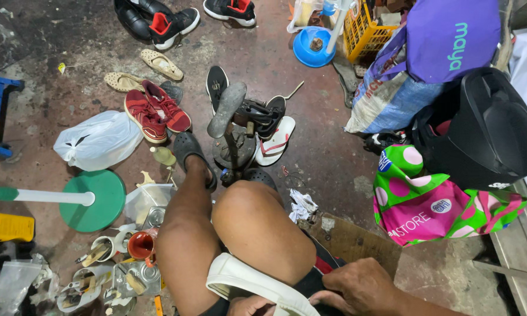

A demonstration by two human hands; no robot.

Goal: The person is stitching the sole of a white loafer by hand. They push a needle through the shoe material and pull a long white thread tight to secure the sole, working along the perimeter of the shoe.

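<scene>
The white sandal (pixel 257 285) lies across the person's lap, nothing on it looking mended yet. The right hand (pixel 357 287) presses its fingers closed on the curved rubbery sole, while the left hand (pixel 249 305) grips the edge from beneath. The iron shoe stand (pixel 233 131) ahead on the stained concrete floor (pixel 328 152) carries only a worn grey sole.

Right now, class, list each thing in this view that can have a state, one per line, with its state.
White sandal: on the lap, held by both hands.
Right hand: gripping the sandal.
Left hand: under the sandal, mostly hidden.
White plastic bag: tied shut, on the floor.
Red shoes: paired, soles down.
Shoe last stand: upright, bare.
</scene>
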